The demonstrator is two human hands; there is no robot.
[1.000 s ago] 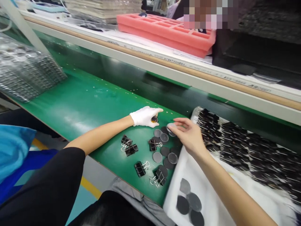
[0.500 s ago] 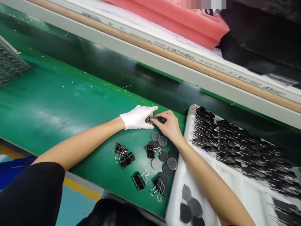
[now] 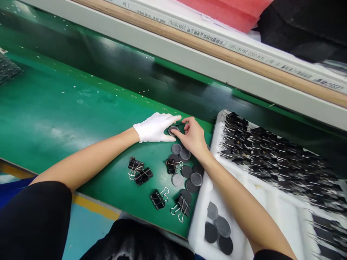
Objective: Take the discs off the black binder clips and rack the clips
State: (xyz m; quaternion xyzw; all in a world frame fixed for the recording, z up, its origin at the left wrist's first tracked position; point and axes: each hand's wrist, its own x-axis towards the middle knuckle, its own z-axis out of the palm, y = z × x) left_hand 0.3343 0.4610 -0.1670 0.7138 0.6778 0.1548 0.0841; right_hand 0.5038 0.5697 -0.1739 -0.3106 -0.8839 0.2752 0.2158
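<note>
My left hand (image 3: 157,127), in a white glove, lies around a small round part on the green table, its thumb and forefinger on either side. A black disc (image 3: 172,130) covers that part, hiding most of it. My bare right hand (image 3: 193,139) presses its thumb on the disc, with the fingers curled at the far side. Just below the hands lie several loose dark discs (image 3: 185,154), some overlapping. Black binder clips with wire handles are scattered nearer me, among them one binder clip (image 3: 159,199) on its own and another binder clip (image 3: 171,166) beside the discs.
On the right a white foam tray (image 3: 199,231) holds rows of black binder clips (image 3: 260,151) and several dark discs (image 3: 222,226). A grey rail with a wooden strip (image 3: 189,36) runs along the back. Red foam (image 3: 227,12) lies behind it. The green table (image 3: 81,119) stretches left.
My right thumb has pushed the disc down flat over the round part, whose yellow inside showed before. My right fingers have lifted off the disc's far side. The view has shifted slightly.
</note>
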